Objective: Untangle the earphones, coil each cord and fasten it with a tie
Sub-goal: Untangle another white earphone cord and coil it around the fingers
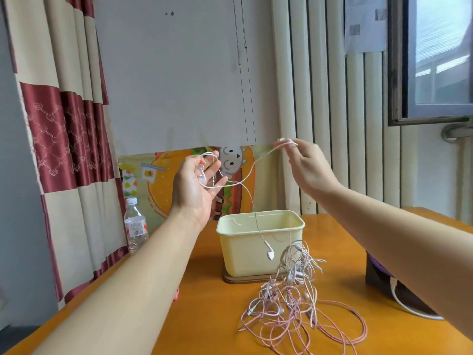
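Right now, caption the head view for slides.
Right hand pinches a white earphone cord looped over left hand, above tangled pink cords.

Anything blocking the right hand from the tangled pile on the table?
Nothing visible stands between the right hand and the tangled pile. That hand pinches the white cord, whose earbud dangles in front of the yellow box, behind the pile.
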`<state>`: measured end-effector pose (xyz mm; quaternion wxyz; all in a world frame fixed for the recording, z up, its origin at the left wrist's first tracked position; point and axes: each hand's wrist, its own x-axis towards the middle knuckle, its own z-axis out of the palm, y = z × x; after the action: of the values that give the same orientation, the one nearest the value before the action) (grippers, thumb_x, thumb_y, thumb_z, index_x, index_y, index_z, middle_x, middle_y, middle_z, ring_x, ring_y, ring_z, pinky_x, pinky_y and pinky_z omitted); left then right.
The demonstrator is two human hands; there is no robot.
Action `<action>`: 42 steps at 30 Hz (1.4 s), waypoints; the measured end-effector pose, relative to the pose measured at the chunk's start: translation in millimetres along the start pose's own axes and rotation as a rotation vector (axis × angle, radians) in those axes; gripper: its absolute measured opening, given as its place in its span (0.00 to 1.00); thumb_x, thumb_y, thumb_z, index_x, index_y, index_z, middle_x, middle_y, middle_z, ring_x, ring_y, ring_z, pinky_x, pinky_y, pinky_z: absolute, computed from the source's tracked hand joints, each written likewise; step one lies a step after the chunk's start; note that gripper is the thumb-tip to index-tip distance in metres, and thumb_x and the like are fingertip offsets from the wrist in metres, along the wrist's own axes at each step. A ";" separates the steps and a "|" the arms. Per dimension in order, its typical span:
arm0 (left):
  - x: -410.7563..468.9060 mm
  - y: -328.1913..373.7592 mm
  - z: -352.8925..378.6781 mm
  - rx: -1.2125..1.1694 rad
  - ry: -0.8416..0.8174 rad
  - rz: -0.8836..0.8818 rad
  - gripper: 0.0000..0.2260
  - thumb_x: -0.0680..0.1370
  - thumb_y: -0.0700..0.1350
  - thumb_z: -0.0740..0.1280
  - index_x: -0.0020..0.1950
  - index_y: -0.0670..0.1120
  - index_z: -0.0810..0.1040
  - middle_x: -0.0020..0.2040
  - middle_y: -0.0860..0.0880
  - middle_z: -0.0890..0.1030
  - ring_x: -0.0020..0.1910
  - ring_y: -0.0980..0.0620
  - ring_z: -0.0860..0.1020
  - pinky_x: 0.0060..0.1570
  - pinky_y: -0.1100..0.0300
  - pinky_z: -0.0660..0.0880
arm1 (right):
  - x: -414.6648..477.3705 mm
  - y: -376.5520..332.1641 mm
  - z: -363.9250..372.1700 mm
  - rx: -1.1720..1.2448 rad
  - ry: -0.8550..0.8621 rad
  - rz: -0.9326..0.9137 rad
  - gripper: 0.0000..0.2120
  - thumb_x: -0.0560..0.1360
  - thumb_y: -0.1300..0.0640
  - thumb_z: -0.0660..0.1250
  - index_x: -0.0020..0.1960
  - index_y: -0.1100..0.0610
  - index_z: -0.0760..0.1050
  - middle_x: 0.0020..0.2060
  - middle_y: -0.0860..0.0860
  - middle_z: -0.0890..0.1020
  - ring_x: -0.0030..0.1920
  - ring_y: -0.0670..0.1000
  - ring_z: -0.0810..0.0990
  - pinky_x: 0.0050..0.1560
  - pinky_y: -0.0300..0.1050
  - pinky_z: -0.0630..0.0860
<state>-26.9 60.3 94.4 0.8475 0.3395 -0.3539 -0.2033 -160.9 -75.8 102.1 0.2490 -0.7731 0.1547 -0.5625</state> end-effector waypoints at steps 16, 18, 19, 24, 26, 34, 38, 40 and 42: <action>-2.5 -11.6 -7.9 0.073 -0.012 -0.023 0.14 0.79 0.41 0.57 0.34 0.48 0.70 0.48 0.50 0.82 0.52 0.53 0.78 0.59 0.49 0.74 | -33.1 49.4 -8.4 -1.851 -1.076 0.032 0.16 0.81 0.51 0.53 0.63 0.54 0.74 0.65 0.53 0.75 0.74 0.65 0.55 0.67 0.72 0.30; -0.6 -16.2 -7.3 0.077 -0.018 -0.033 0.12 0.79 0.42 0.57 0.36 0.48 0.72 0.49 0.49 0.82 0.52 0.53 0.78 0.57 0.50 0.75 | -30.4 49.3 -6.9 -1.803 -1.123 0.157 0.16 0.81 0.49 0.54 0.62 0.53 0.74 0.64 0.52 0.75 0.74 0.65 0.56 0.69 0.71 0.36; 0.4 -18.5 -6.4 0.080 -0.024 -0.040 0.10 0.79 0.42 0.57 0.39 0.47 0.74 0.50 0.49 0.82 0.53 0.53 0.78 0.55 0.51 0.75 | -28.3 48.1 -6.6 -1.711 -1.139 0.219 0.14 0.80 0.47 0.56 0.58 0.52 0.75 0.59 0.51 0.77 0.71 0.64 0.62 0.70 0.69 0.45; 1.0 -26.3 -0.9 0.098 -0.049 -0.055 0.09 0.80 0.43 0.56 0.45 0.46 0.75 0.50 0.49 0.82 0.52 0.53 0.78 0.53 0.52 0.74 | -10.3 33.5 -13.1 -0.938 -1.134 0.458 0.19 0.76 0.40 0.63 0.38 0.55 0.74 0.35 0.50 0.81 0.38 0.48 0.81 0.55 0.45 0.76; 0.3 -27.0 0.1 0.101 -0.048 -0.063 0.09 0.80 0.43 0.56 0.44 0.46 0.75 0.50 0.49 0.82 0.51 0.53 0.78 0.53 0.52 0.74 | -2.3 25.7 -15.3 -0.710 -0.830 0.434 0.19 0.78 0.45 0.61 0.36 0.57 0.73 0.30 0.49 0.77 0.31 0.45 0.76 0.40 0.37 0.75; -2.1 -30.0 -1.6 0.149 -0.030 -0.053 0.11 0.80 0.43 0.56 0.44 0.47 0.76 0.51 0.49 0.82 0.53 0.52 0.78 0.53 0.51 0.73 | -4.1 31.8 -13.6 -0.190 -0.284 0.452 0.15 0.80 0.49 0.59 0.51 0.61 0.75 0.43 0.51 0.84 0.39 0.52 0.85 0.41 0.43 0.80; -1.3 -31.3 -3.5 0.171 -0.033 -0.057 0.10 0.80 0.43 0.56 0.46 0.46 0.77 0.52 0.49 0.82 0.54 0.52 0.78 0.53 0.51 0.73 | -10.2 37.7 -11.1 -0.093 -0.440 0.581 0.17 0.80 0.50 0.61 0.57 0.63 0.74 0.39 0.49 0.84 0.35 0.48 0.84 0.39 0.40 0.81; -0.6 -30.9 -4.3 0.184 -0.037 -0.055 0.10 0.80 0.44 0.56 0.47 0.45 0.77 0.52 0.48 0.82 0.54 0.52 0.78 0.53 0.51 0.73 | -10.0 38.1 -10.2 -0.120 -0.417 0.548 0.17 0.79 0.49 0.61 0.56 0.63 0.75 0.39 0.49 0.84 0.35 0.48 0.84 0.40 0.41 0.80; -1.5 -29.6 -5.6 0.176 -0.039 -0.062 0.10 0.80 0.43 0.57 0.45 0.45 0.77 0.52 0.47 0.82 0.54 0.51 0.78 0.53 0.51 0.73 | -12.4 31.4 -9.0 -0.196 -0.505 0.524 0.16 0.79 0.47 0.61 0.52 0.60 0.77 0.42 0.50 0.85 0.37 0.47 0.84 0.41 0.40 0.79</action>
<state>-26.8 43.3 69.6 0.8005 0.4195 -0.3763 -0.2040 -172.1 -97.3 76.9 0.3398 -0.8417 0.3341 -0.2539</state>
